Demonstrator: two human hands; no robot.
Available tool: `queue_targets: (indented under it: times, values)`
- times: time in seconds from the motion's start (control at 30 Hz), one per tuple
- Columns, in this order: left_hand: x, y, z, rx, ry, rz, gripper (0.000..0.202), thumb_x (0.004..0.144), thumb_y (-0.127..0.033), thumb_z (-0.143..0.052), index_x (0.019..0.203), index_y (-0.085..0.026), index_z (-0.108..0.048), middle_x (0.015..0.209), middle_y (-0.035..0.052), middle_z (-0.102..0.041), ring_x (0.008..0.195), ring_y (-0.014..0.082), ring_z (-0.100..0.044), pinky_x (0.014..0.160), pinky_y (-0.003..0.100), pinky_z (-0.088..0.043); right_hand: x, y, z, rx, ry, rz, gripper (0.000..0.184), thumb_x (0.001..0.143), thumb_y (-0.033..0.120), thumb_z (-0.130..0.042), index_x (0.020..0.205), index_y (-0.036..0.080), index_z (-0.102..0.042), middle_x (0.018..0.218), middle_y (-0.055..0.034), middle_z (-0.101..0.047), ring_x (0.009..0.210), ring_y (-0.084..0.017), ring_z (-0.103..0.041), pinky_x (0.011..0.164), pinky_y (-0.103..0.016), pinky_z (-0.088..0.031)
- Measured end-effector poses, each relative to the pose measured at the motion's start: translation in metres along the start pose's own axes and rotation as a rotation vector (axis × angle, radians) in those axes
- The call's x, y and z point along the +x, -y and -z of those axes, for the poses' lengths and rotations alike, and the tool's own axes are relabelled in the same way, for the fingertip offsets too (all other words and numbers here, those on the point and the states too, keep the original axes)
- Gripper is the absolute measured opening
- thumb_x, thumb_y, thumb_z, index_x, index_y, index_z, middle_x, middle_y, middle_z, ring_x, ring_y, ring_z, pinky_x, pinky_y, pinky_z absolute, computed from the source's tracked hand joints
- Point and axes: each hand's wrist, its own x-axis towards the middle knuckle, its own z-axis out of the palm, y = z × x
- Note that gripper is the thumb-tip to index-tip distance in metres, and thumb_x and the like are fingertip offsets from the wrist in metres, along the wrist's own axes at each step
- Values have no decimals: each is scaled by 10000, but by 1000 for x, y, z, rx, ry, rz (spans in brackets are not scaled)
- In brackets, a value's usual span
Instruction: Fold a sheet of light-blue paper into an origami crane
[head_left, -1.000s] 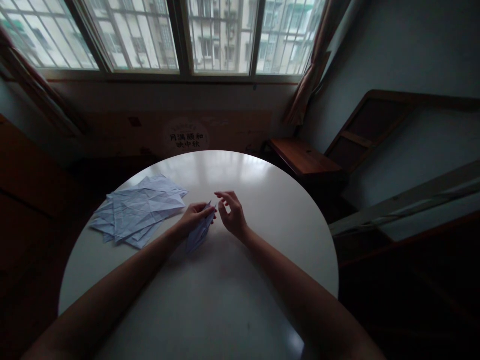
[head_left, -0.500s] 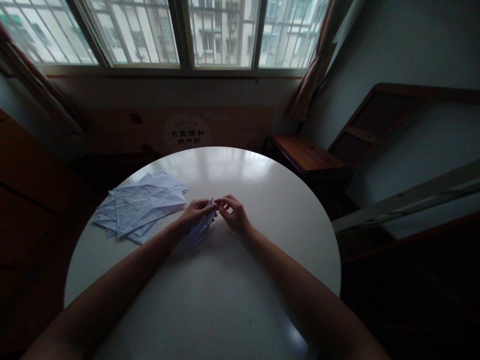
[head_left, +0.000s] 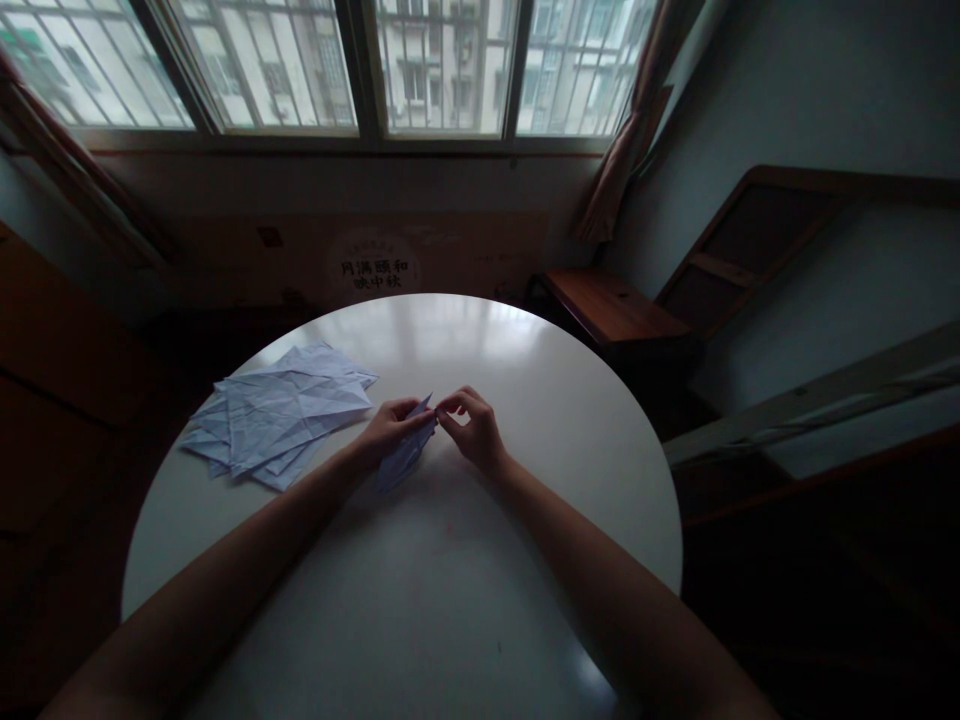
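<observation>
A folded sheet of pale bluish paper is held above the middle of the round white table, slanting down to the left. My left hand is closed on it, thumb on top and fingers partly hidden behind. At the paper's right edge, my right hand pinches with thumb and index finger; the fingertips meet the paper there. A pile of creased sheets lies to the left of my left hand, overlapping one another at different angles.
The round white table carries the pile near its left edge. Beyond it stand a brown wooden bench at the right and a printed cardboard panel under the barred window. Curtains hang at both sides.
The folded paper and its upper tip have shifted slightly up and to the right. My right hand's fingers have closed into a tighter pinch at its edge. The pile lies as before.
</observation>
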Motion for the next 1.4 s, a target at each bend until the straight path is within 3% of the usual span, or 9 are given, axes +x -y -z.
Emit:
queue_targets:
  times: [0.27, 0.47, 0.63, 1.0, 1.4]
  values:
    - [0, 5, 0, 14, -62, -45, 479, 609, -564, -820, 742, -123, -688, 654, 19, -651, 577, 124, -550, 546, 224, -373, -1, 3, -2, 108, 5, -45, 84, 807, 225, -654, 733, 194, -676, 709, -4, -624, 668, -130, -579, 635, -268, -470]
    - [-3, 4, -5, -8, -154, -81, 459, 602, -542, -831, 733, -122, -699, 636, -1, -622, 565, 108, -514, 538, 221, -343, -3, -2, -13, 328, -91, -291, 197, 733, 385, -738, 741, 192, -698, 738, -32, -698, 700, -159, -645, 682, -303, -531]
    - [-2, 5, -5, -31, -211, -93, 463, 551, -542, -850, 670, -125, -686, 573, -21, -569, 529, 90, -461, 510, 216, -307, -2, -2, -19, 516, -116, -435, 278, 634, 406, -804, 761, 190, -684, 714, -17, -699, 671, -155, -654, 677, -306, -548]
    - [0, 3, 1, -13, -165, -37, 494, 535, -575, -845, 683, -125, -702, 571, -13, -585, 524, 93, -467, 503, 217, -312, 0, 1, -15, 473, -67, -378, 403, 650, 400, -802, 960, 197, -642, 631, 45, -618, 580, -113, -588, 581, -256, -481]
    - [-1, 1, 0, -53, -165, -105, 426, 557, -516, -852, 637, -132, -684, 561, -21, -564, 535, 86, -458, 509, 214, -306, 3, 2, -12, 578, -33, -413, 402, 627, 388, -813, 937, 199, -641, 654, 40, -626, 608, -114, -604, 609, -263, -510]
